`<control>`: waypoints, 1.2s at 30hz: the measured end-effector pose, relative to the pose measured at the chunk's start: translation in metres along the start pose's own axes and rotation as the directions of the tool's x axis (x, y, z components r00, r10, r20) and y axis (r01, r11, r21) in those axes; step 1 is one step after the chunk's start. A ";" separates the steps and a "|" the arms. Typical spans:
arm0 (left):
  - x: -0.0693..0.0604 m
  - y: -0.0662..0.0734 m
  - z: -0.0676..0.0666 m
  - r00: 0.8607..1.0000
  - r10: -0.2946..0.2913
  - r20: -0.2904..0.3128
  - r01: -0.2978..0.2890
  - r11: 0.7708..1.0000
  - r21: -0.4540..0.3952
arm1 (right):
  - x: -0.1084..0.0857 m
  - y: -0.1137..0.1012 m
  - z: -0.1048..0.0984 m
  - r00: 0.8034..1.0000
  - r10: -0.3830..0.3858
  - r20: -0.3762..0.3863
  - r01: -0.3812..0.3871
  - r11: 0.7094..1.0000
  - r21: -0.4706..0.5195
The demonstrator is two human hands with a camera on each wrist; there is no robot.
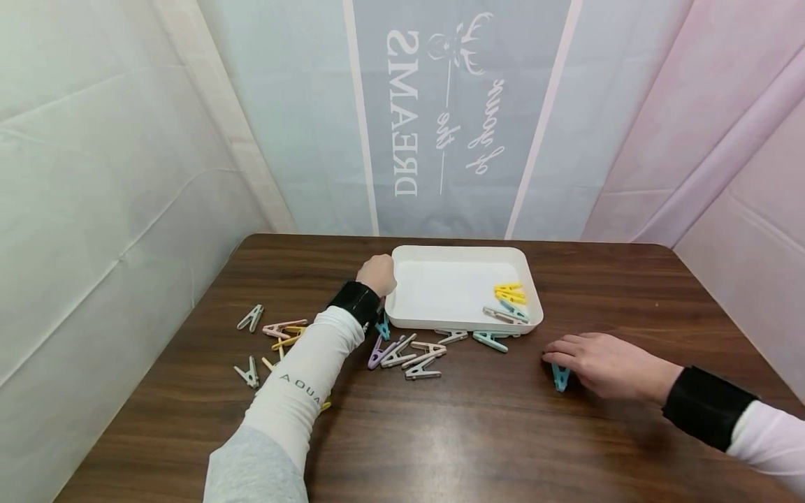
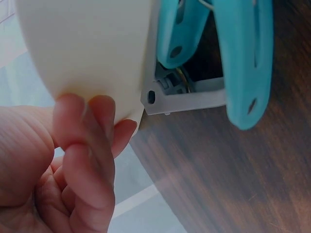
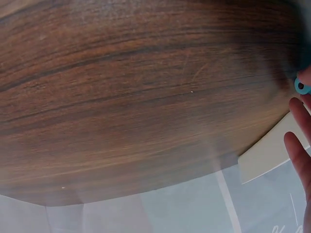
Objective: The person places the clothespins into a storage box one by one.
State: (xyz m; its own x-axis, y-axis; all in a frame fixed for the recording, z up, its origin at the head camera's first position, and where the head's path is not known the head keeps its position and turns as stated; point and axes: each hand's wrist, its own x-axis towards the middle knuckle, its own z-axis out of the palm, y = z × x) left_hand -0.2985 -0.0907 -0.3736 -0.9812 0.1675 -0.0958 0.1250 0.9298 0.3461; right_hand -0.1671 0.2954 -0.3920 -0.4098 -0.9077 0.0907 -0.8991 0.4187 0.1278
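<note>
At the left end of the white tray (image 1: pixel 455 285), my left hand (image 1: pixel 377 275) pinches the rim; the left wrist view shows its curled fingers (image 2: pixel 85 126) on the tray wall (image 2: pixel 87 43). Beside them are a blue clip (image 2: pixel 245 63) and a grey one (image 2: pixel 189 103). Right of the tray, my right hand (image 1: pixel 606 363) pinches another blue clip (image 1: pixel 560 377) low over the table. Only that clip's end (image 3: pixel 302 86) and part of the hand (image 3: pixel 302 145) show in the right wrist view. Yellow clips (image 1: pixel 509 292), a blue clip (image 1: pixel 514 310) and a greyish clip (image 1: pixel 505 316) lie inside the tray.
Several clips lie along the tray's front, including a purple one (image 1: pixel 379 353), a grey one (image 1: pixel 423 370) and a blue one (image 1: pixel 491 340). Pink (image 1: pixel 283 327), yellow and grey clips (image 1: pixel 251 318) are scattered at the left of the wooden table (image 1: pixel 478 433). Curtains surround its back and sides.
</note>
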 end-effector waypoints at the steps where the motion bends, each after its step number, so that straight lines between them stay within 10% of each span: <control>1: 0.000 0.000 0.000 1.000 0.000 0.001 0.000 1.000 -0.001 | 0.000 0.000 0.000 1.000 0.002 0.000 -0.002 1.000 -0.003; 22: 0.001 -0.001 0.000 1.000 0.003 0.000 -0.003 1.000 0.018 | -0.005 0.008 -0.004 0.999 0.015 -0.038 -0.015 1.000 -0.011; 36: 0.004 -0.003 0.003 1.000 0.006 -0.011 -0.005 1.000 0.019 | 0.012 0.020 -0.037 0.975 0.048 -0.215 -0.042 0.999 0.034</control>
State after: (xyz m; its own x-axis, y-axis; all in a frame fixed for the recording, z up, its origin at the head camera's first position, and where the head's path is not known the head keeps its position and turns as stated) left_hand -0.3024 -0.0923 -0.3774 -0.9821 0.1690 -0.0834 0.1330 0.9351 0.3284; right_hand -0.1842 0.2936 -0.3517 -0.4100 -0.8588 0.3074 -0.8858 0.4552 0.0904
